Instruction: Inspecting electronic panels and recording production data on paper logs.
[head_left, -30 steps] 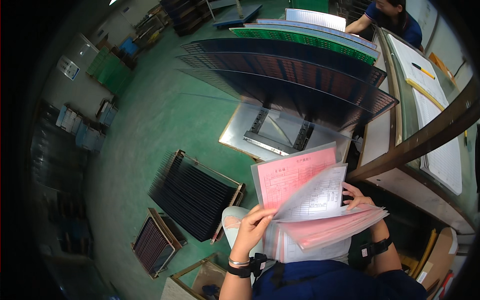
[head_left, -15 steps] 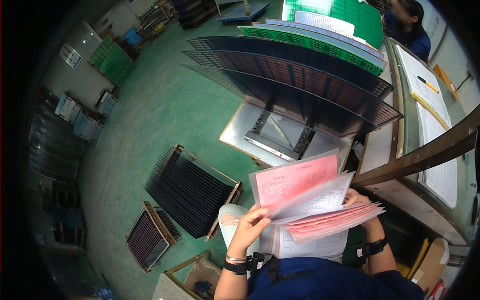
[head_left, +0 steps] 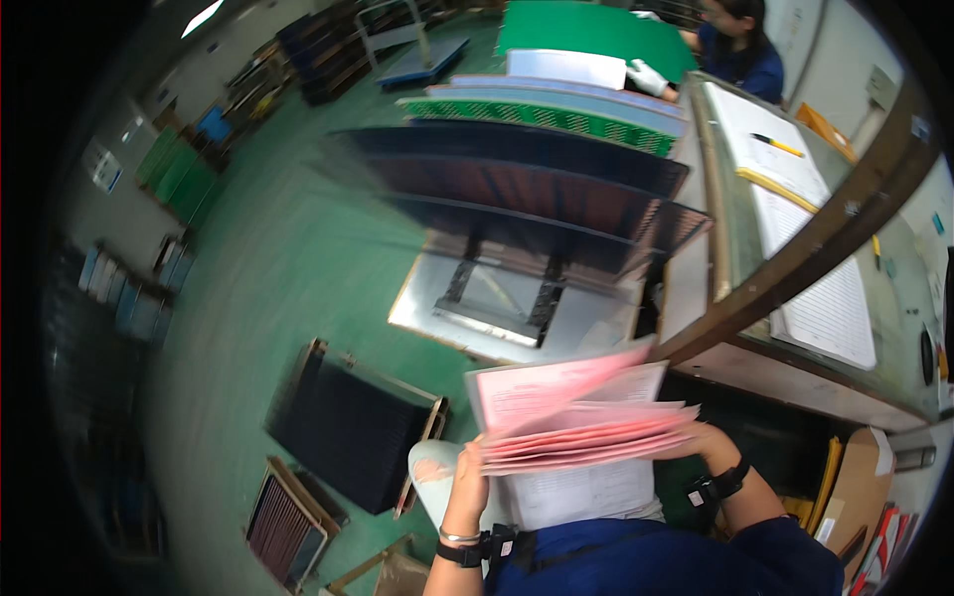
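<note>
Both my hands hold a stack of pink and white paper sheets [head_left: 581,417] over my lap. My left hand [head_left: 469,482] grips the stack's left edge, thumb up along the sheets. My right hand [head_left: 708,442], with a dark band at the wrist, holds the right edge from below. The sheets are fanned apart and blurred. A white printed sheet [head_left: 581,492] lies under the stack on my lap.
A tilted rack of dark panels [head_left: 527,189] stands ahead over a metal cart base [head_left: 497,303]. Dark panel racks [head_left: 348,422] sit on the green floor at left. A desk [head_left: 795,248] with papers is at right. Another person [head_left: 740,45] works at the far end.
The pink sheets have dropped from upright to nearly flat, fanned between my hands. The view has tilted so the rack and desk appear higher and closer.
</note>
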Motion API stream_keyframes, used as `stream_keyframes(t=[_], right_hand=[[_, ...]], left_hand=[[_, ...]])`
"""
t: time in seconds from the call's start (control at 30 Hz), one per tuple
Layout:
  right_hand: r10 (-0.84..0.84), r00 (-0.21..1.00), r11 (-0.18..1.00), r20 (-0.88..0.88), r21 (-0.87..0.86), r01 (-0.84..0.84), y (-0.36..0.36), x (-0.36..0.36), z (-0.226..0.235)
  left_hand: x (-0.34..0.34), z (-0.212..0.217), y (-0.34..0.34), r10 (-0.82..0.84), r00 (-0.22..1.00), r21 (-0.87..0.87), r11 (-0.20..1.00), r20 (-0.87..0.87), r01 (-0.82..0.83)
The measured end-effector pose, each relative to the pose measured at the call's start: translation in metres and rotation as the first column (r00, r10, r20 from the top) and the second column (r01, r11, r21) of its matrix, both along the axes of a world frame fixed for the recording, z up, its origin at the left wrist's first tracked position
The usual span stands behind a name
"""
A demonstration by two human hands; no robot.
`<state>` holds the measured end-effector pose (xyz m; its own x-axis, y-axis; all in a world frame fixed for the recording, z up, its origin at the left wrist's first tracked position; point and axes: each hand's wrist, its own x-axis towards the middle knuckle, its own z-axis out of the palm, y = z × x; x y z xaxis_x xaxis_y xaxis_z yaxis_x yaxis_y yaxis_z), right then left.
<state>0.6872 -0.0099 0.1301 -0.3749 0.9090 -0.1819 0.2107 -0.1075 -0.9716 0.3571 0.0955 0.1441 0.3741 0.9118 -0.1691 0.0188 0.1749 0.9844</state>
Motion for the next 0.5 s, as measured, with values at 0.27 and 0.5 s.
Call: stream_keyframes(t=[0.27, 0.5], right_hand=[[-0.166, 0.934, 0.923, 0.317, 0.384, 0.034, -0.009, -0.024, 0.053], [-0.409, 0.891, 0.883, 0.197, 0.332, 0.332, -0.078, 0.042, 0.174]], left_hand=[[0.005, -0.019, 0.016, 0.161, 0.965, -0.092, 0.985, 0.206, -0.145], [0.008, -0.002, 0.016, 0.052, 0.994, 0.001, 0.999, 0.093, -0.052]])
